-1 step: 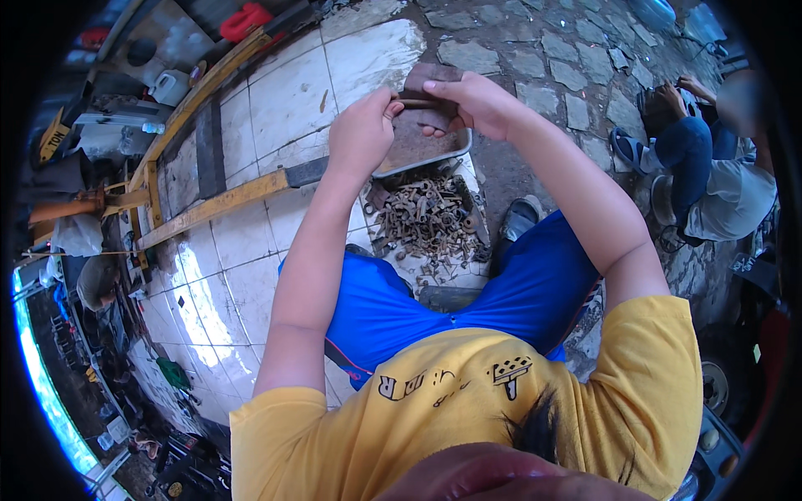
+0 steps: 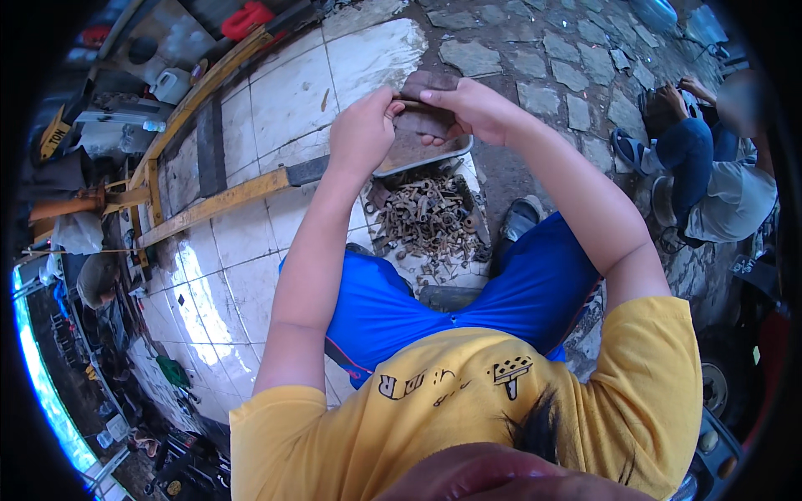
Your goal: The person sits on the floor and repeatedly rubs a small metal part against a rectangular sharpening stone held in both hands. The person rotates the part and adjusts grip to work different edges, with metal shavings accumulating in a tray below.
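Observation:
Both my hands meet above a shallow metal tray point(image 2: 462, 152). My left hand point(image 2: 361, 138) is closed, pinching one end of a thin brownish rod point(image 2: 411, 104), perhaps a bolt; its ends are hidden by my fingers. Around or against the rod's other part, my right hand point(image 2: 480, 113) presses a folded dark brown sheet point(image 2: 430, 82) with the thumb on top and fingers below. The sheet resembles sandpaper or cloth; I cannot tell which. Close in front of me, between my legs, lies a heap of rusty bolts and nuts point(image 2: 426, 213).
A yellow metal frame point(image 2: 217, 204) lies across the white tiles at left. Rough stone paving point(image 2: 568, 71) spreads to the far right, where another person point(image 2: 718, 184) sits. Tools and a white jug point(image 2: 170, 86) crowd the left side; a wheel point(image 2: 714, 384) stands at lower right.
My right hand and the brown sheet have shifted slightly toward me and to the left along the rod. My left hand keeps its place.

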Available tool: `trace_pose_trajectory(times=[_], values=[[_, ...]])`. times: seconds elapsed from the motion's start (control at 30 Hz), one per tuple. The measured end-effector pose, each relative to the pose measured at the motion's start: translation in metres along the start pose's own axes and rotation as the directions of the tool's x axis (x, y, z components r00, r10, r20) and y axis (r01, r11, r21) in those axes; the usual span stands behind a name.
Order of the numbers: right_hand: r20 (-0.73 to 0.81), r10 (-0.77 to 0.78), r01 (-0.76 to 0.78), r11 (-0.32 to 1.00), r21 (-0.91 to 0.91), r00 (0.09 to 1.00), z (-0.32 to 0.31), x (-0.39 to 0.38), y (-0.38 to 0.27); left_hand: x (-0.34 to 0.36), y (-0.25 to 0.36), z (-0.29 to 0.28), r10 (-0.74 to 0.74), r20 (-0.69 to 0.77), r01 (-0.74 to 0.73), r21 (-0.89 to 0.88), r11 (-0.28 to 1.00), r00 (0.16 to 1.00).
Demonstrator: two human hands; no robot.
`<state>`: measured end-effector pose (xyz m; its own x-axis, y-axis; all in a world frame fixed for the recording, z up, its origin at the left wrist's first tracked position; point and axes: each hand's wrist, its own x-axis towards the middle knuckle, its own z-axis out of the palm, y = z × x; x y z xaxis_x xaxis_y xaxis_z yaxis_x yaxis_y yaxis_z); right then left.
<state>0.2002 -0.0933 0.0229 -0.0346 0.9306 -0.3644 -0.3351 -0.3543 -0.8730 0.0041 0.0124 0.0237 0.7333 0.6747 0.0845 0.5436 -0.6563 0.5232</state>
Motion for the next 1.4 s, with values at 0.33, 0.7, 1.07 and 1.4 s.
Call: trace_pose_trajectory(times=[0.33,0.7,1.07,1.4], values=[[-0.091,-0.194,0.174,0.966,-0.193,0.977,-0.021,0.027,0.012,0.018,-0.028,0.02,-0.086,0.025,0.086,-0.512,0.854,0.996],[-0.172,-0.271,0.227,0.945,-0.236,0.947,-0.02,0.024,0.014,0.014,-0.014,0.013,-0.1,-0.147,0.021,-0.465,0.885,0.984],[-0.135,-0.105,0.11,0.993,0.034,0.985,-0.011,0.014,0.001,0.015,-0.012,0.01,0.039,-0.294,-0.139,-0.327,0.935,0.955],[-0.088,-0.046,0.045,0.999,-0.01,0.995,-0.018,0.01,-0.008,0.017,-0.017,0.012,0.085,-0.322,-0.201,-0.345,0.917,0.943]])
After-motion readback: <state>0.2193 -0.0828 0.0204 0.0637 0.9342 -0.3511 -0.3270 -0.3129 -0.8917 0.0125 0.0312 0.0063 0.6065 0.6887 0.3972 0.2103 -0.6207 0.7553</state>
